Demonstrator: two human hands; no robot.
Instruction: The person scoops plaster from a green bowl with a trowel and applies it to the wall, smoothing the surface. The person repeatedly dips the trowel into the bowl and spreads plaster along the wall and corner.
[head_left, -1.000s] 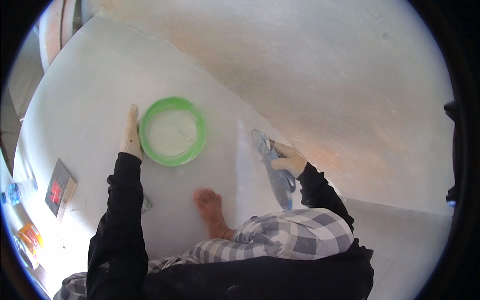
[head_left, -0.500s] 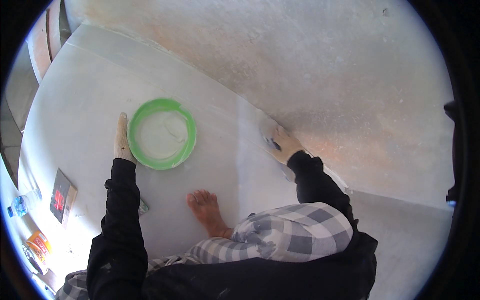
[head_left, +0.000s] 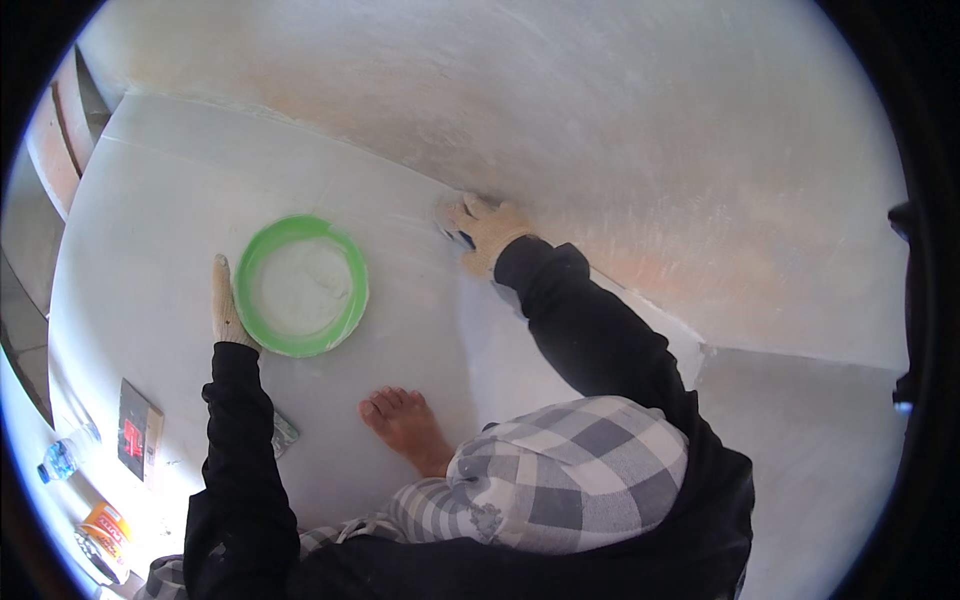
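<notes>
My left hand (head_left: pixel 225 305), in a cream knit glove, holds a round green basin (head_left: pixel 254 322) at its left side. The thumb lies along the outer wall; the other fingers are hidden, apparently beneath it. A whitish paste coats the basin's inside. My right hand (head_left: pixel 490 235), gloved alike, is closed on a flat trowel-like tool (head_left: pixel 508 297) at the seam between the pale lower surface (head_left: pixel 410 290) and the wall (head_left: pixel 640 150). Only bits of the tool show around the glove, so its exact kind is unclear.
My bare foot (head_left: pixel 405 425) and checkered trouser leg (head_left: pixel 580 470) are below the basin. At the lower left lie a dark flat panel with a red patch (head_left: pixel 133 425), a plastic bottle (head_left: pixel 60 460) and an orange-and-white tub (head_left: pixel 105 530). A small flat object (head_left: pixel 284 434) is beside my left sleeve.
My right hand has slid up and left along the seam with the tool. The basin and my left hand have shifted slightly left and down together. The view has tilted a little.
</notes>
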